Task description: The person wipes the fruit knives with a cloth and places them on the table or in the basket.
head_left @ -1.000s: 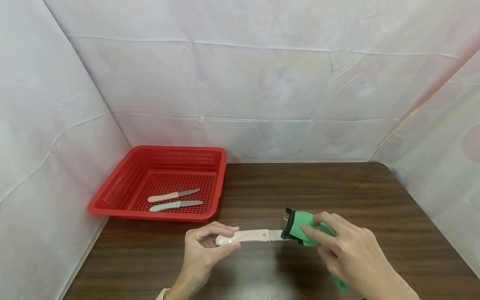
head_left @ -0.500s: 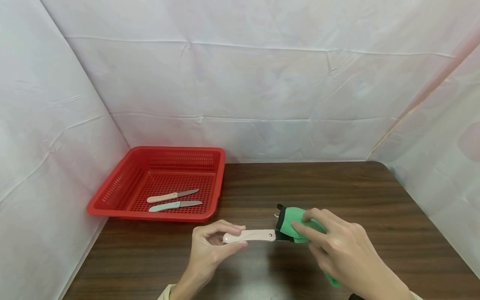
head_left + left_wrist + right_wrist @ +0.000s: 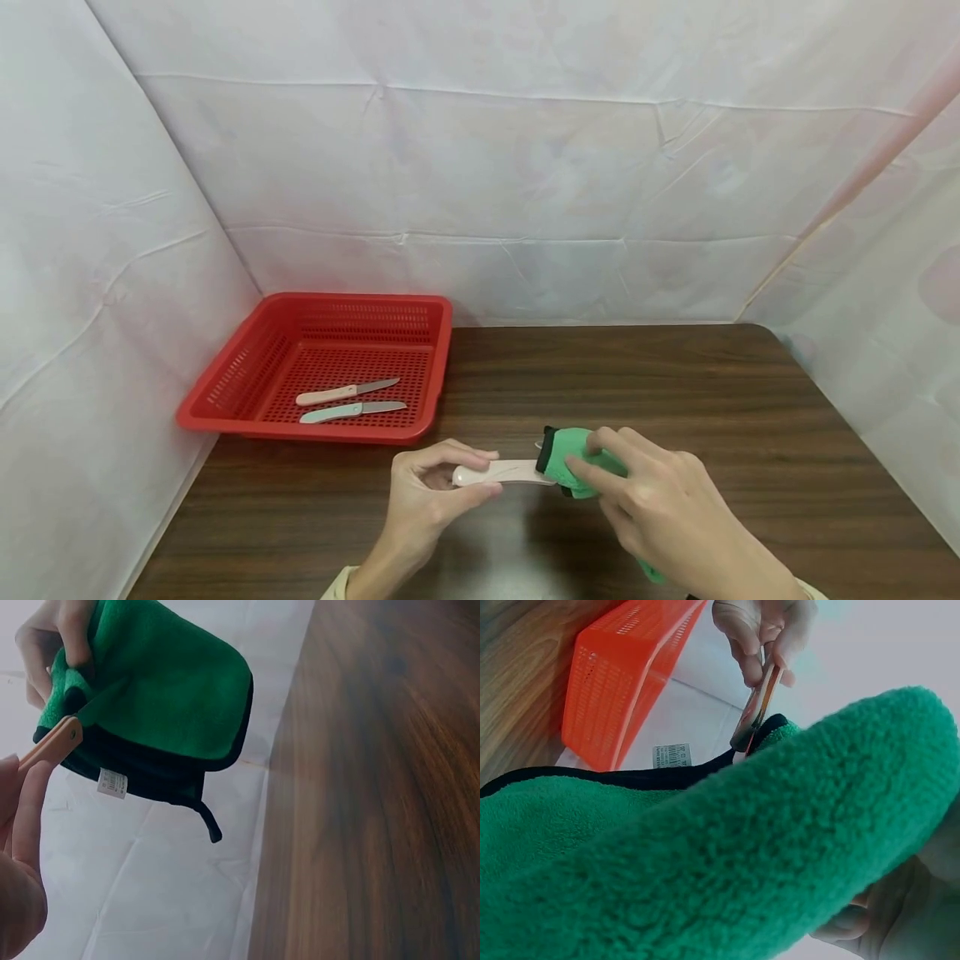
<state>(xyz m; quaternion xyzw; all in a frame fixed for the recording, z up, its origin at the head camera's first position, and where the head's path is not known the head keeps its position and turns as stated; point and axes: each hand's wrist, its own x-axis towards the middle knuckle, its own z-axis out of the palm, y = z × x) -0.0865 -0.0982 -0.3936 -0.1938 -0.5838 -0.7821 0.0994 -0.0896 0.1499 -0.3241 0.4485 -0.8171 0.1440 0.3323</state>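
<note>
My left hand (image 3: 423,500) pinches the pale pink handle of a folding knife (image 3: 506,472) between thumb and fingers, the blade side pointing right. A green cloth (image 3: 573,458) with black edging is folded over the blade, and my right hand (image 3: 660,500) grips it there. The left wrist view shows part of the blade lying against the green cloth (image 3: 172,682), which hangs down with a white label. In the right wrist view the cloth (image 3: 727,847) fills the foreground and hides most of the right hand; the knife handle (image 3: 757,705) sticks out beyond it.
A red plastic basket (image 3: 442,358) stands at the left back of the dark wooden table (image 3: 637,375). In it lie a pink-handled knife (image 3: 326,395) and a light green-handled knife (image 3: 330,412), blades out. White sheeting (image 3: 525,167) walls the table behind and at both sides.
The right hand and cloth have moved left along the blade to the handle's end, covering the blade in the head view. The left hand with the knife has shifted slightly right.
</note>
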